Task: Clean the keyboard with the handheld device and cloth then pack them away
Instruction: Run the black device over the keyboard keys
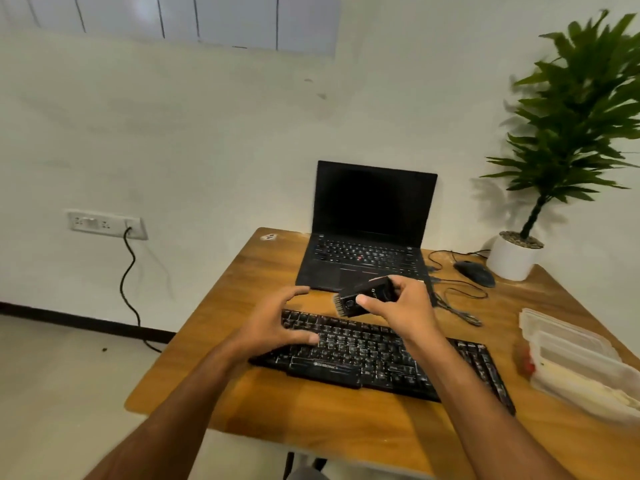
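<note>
My right hand (403,306) pinches the small black brush-tipped handheld device (367,297) above the dusty black keyboard (374,356); left hand (277,323) hovers, fingers spread. Cleaning step: next, probably lower bristles onto keys.

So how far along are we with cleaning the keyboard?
Early stage. Nothing looks finished: pale specks still show on the keyboard. In hand: the right hand grips the black handheld brush device above the keys; the left hand hovers open over the keyboard's left end. Left: brushing, wiping (no cloth clearly visible), then packing away, possibly into the plastic containers.
</note>
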{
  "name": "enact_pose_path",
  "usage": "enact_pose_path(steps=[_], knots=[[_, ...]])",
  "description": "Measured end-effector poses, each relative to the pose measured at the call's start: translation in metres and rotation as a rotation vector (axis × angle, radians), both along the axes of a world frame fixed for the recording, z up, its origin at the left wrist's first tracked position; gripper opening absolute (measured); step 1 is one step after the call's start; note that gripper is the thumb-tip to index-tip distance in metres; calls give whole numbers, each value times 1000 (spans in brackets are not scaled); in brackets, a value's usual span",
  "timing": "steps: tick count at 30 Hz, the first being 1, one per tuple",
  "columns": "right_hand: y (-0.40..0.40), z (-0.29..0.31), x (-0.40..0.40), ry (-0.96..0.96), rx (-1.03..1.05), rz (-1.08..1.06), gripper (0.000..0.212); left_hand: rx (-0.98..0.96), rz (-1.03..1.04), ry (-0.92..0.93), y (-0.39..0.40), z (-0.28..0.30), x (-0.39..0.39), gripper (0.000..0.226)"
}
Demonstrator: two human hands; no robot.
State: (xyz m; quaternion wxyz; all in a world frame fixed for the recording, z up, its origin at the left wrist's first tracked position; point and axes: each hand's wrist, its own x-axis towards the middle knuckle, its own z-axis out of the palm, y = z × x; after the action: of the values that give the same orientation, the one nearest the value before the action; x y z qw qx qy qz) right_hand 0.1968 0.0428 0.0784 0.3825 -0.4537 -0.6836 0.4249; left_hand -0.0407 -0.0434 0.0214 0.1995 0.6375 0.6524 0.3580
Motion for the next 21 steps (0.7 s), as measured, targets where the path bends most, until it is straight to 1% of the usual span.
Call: enact_pose_path(steps=[4,5,10,12,14,16,18,21], knots=[[-3,-6,-25,-32,45,10,22,-164,30,29,-25,-20,-30,130],[-3,-8,-31,-47,61,14,21,-197,24,42,-29,-24,-35,136],[-1,-13,-57,-138,166,67,13,-261,-40,28,-34,-33,-44,150],[1,-10,-67,-189,211,87,12,-277,-53,59,-30,-33,-46,156],[3,-8,-77,-236,256,119,12,-273,-65,93,-27,-34,-48,156],[5,-6,-88,-293,309,143,15,-250,-72,87,-27,-33,-48,145],[7,-6,-101,-335,357,161,17,-211,-43,78,-27,-35,-46,139],[9,-9,-122,-369,374,192,19,-150,14,93,-28,-41,-44,136]])
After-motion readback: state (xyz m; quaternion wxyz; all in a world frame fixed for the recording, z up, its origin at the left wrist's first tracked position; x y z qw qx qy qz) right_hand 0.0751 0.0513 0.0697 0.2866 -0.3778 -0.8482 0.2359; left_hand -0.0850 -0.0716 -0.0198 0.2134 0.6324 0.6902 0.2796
